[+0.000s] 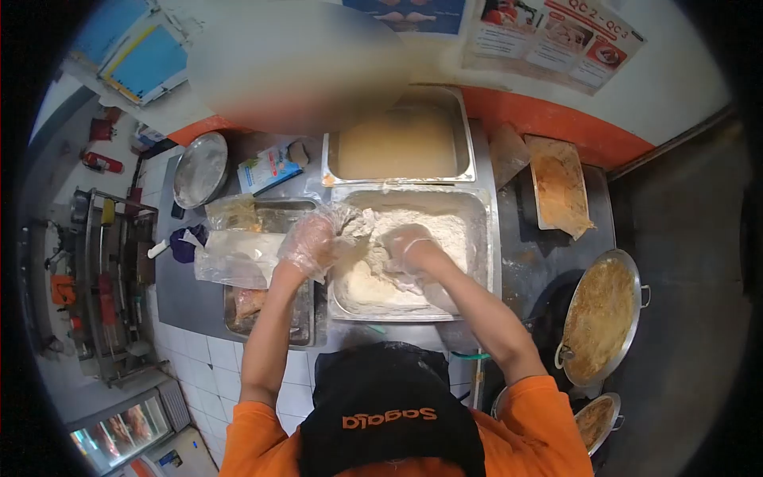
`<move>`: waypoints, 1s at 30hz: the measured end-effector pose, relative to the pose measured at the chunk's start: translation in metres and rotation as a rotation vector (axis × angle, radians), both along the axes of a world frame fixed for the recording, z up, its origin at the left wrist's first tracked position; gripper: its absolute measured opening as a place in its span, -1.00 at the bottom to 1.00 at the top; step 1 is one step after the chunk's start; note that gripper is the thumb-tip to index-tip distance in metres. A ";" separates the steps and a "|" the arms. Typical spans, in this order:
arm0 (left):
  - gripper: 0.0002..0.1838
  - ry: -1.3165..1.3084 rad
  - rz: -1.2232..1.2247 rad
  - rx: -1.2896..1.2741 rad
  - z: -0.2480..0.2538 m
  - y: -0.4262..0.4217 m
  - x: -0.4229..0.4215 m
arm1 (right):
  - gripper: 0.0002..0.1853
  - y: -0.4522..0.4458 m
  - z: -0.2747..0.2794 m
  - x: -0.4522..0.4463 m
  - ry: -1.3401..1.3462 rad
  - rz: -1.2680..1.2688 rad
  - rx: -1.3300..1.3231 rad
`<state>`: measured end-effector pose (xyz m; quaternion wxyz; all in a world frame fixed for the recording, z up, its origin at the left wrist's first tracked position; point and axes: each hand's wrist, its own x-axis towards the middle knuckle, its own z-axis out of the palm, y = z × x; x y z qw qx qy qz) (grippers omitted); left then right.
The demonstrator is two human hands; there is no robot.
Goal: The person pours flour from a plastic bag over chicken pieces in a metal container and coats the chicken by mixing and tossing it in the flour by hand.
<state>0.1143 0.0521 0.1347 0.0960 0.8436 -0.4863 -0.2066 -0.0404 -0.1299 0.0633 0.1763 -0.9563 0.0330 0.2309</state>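
Note:
A deep steel pan (492, 238) holds pale flour (441, 226) with coated lumps (359, 225) in it. My left hand (310, 241), in a clear plastic glove, is at the pan's left rim; its fingers look curled in beside the lumps, and what they grip is hidden. My right hand (407, 245), also in a clear glove, reaches down into the middle of the flour. Its fingertips are buried, so their pose does not show.
Behind stands a steel pan of cloudy liquid (393, 147). Plastic bags (234, 258) lie over a tray at left, near a metal bowl (200, 171). At right are a crumb-covered tray (560, 187) and a wide pan of bubbling oil (602, 318).

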 end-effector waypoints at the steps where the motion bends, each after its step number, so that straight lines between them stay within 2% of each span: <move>1: -0.49 0.016 0.007 -0.023 -0.001 0.004 0.005 | -0.70 -0.006 -0.007 -0.010 -0.215 -0.036 0.095; 4: -0.39 -0.013 -0.020 -0.048 -0.011 0.011 0.013 | -0.84 -0.009 0.040 -0.028 -0.533 -0.292 0.261; 5: -0.37 -0.008 -0.027 -0.016 -0.011 0.002 0.011 | -0.85 -0.021 0.031 -0.032 -0.447 -0.327 0.175; 7: -0.35 0.057 -0.084 -0.105 -0.010 -0.004 0.003 | -0.84 -0.040 0.000 -0.048 -0.263 -0.414 0.014; 9: -0.36 0.153 -0.177 -0.384 -0.002 -0.019 0.004 | -0.82 -0.037 0.049 -0.050 -0.295 -0.461 -0.052; 10: -0.37 0.146 -0.162 -0.286 -0.004 -0.026 0.006 | -0.81 -0.033 0.065 -0.055 -0.304 -0.490 -0.078; 12: -0.38 0.126 -0.132 -0.082 -0.011 -0.038 0.010 | -0.81 -0.032 0.058 -0.066 -0.358 -0.475 -0.037; 13: -0.40 0.120 -0.149 -0.155 -0.007 -0.044 0.010 | -0.82 -0.037 0.058 -0.067 -0.396 -0.462 -0.028; 15: -0.44 0.121 -0.196 -0.282 0.000 -0.049 0.003 | -0.69 -0.034 0.066 -0.078 -0.478 -0.478 -0.005; 16: -0.46 0.077 -0.210 -0.246 -0.001 -0.049 0.003 | -0.62 -0.029 0.073 -0.085 -0.515 -0.494 0.006; 18: -0.49 0.036 -0.260 -0.235 0.004 -0.061 -0.004 | -0.45 -0.029 0.075 -0.088 -0.466 -0.621 0.315; 19: -0.49 0.038 -0.286 -0.248 0.010 -0.070 -0.013 | -0.42 -0.029 0.059 -0.093 -0.508 -0.579 0.254; 21: -0.44 0.138 -0.329 -0.268 0.050 -0.085 -0.050 | -0.46 -0.003 0.089 -0.100 -0.795 -0.622 0.151; 23: -0.37 0.186 -0.326 -0.285 0.067 -0.096 -0.081 | -0.52 -0.007 0.078 -0.086 -0.410 -0.656 0.221; 25: -0.30 0.180 -0.260 -0.365 0.069 -0.096 -0.097 | -0.55 -0.008 0.108 -0.097 -0.411 -0.683 0.253; 28: -0.23 0.676 -0.134 -0.594 0.054 -0.084 -0.090 | -0.56 -0.016 0.098 -0.120 -0.640 -0.668 0.324; 29: -0.25 0.812 -0.094 -0.622 0.050 -0.081 -0.086 | -0.55 -0.017 0.088 -0.123 -0.869 -0.647 0.274; 30: -0.27 0.946 -0.049 -0.649 0.047 -0.080 -0.082 | -0.54 -0.020 0.079 -0.132 -0.819 -0.713 0.344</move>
